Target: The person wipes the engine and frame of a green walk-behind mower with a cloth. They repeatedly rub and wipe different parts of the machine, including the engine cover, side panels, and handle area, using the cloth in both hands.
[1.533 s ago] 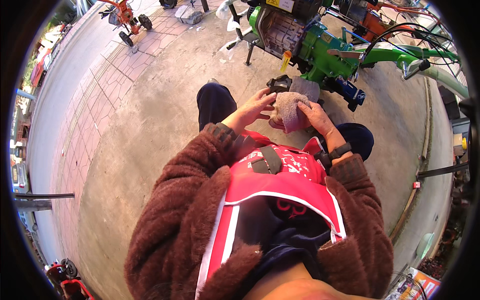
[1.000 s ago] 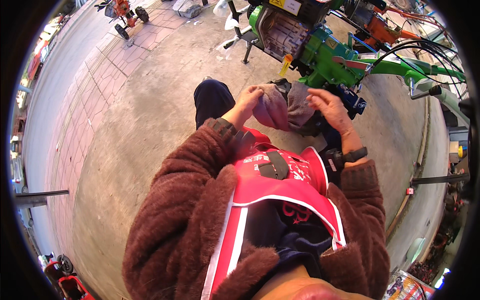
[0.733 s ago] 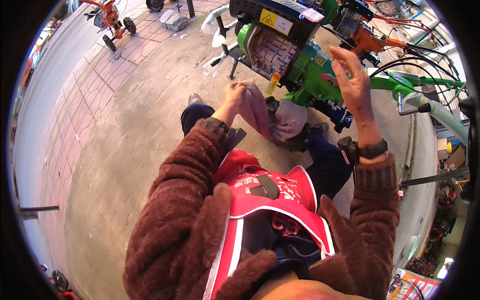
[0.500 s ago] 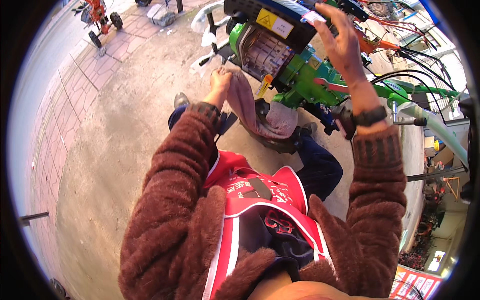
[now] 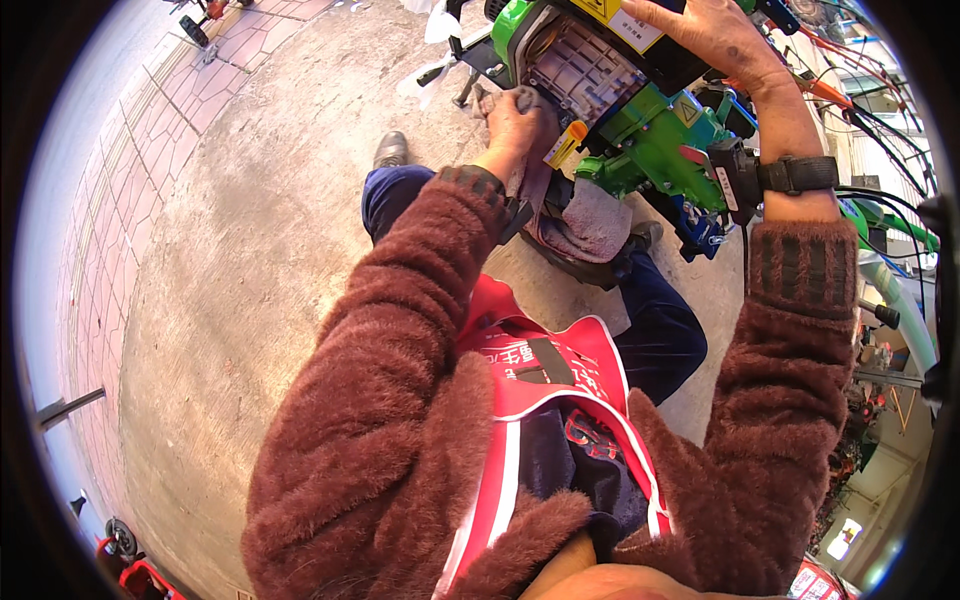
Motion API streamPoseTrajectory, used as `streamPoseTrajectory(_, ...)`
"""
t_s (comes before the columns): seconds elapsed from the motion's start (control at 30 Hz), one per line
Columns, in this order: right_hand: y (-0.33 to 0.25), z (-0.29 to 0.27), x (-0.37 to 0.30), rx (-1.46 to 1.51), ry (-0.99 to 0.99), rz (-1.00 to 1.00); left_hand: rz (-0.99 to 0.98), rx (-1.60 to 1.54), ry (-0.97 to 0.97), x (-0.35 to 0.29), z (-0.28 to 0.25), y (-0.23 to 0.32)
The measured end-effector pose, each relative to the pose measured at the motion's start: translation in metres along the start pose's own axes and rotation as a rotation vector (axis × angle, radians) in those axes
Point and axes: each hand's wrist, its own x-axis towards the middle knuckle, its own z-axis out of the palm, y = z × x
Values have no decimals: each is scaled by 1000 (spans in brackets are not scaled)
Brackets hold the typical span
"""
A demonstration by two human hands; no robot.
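Observation:
My left hand point(image 5: 512, 128) is closed on a greyish-pink cloth point(image 5: 597, 222), bunched against the lower edge of an engine with a finned metal block point(image 5: 583, 82). The cloth's other end drapes over a dark rounded part, perhaps a wheel, between my legs. My right hand point(image 5: 728, 42) rests on the engine's black cover point(image 5: 672, 62) with thumb stretched out; the other fingertips are partly cut off by the upper edge. Below the engine is the machine's green body point(image 5: 650, 150). A yellow-orange tag point(image 5: 567, 144) hangs beside my left hand.
Black cables point(image 5: 880, 205) and a pale green handlebar tube point(image 5: 898, 300) are at the right. An orange wheeled machine point(image 5: 195, 28) stands at the far left on brick paving. Concrete floor point(image 5: 230, 250) lies to my left. A red wheeled item point(image 5: 145, 575) shows at lower left.
My left hand has moved right and up against the engine, with the cloth bunched in it. My right hand has come from raised fingers down onto the black cover. The whole view has shifted.

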Motion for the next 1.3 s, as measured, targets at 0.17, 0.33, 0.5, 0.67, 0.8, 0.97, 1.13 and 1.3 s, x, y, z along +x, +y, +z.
streamPoseTrajectory(0.17,0,2,2,97,18,48,75,156,-52,1,24,-4)
streamPoseTrajectory(0.33,0,5,-1,123,86,51,-133,55,-456,-10,21,-21)
streamPoseTrajectory(0.5,1,7,0,137,128,0,-423,73,-302,-21,20,-21)
streamPoseTrajectory(0.67,1,9,-2,138,131,42,-190,-53,20,-8,28,-14)
streamPoseTrajectory(0.8,1,8,0,171,122,12,-234,-210,-212,-9,25,-17)
streamPoseTrajectory(0.97,1,10,-2,140,142,32,-232,-133,-354,-14,19,-17)
streamPoseTrajectory(1.13,-8,6,-3,251,144,55,-307,-66,118,2,16,-14)
streamPoseTrajectory(1.3,-10,3,-3,208,132,53,-111,-26,379,47,2,-13)
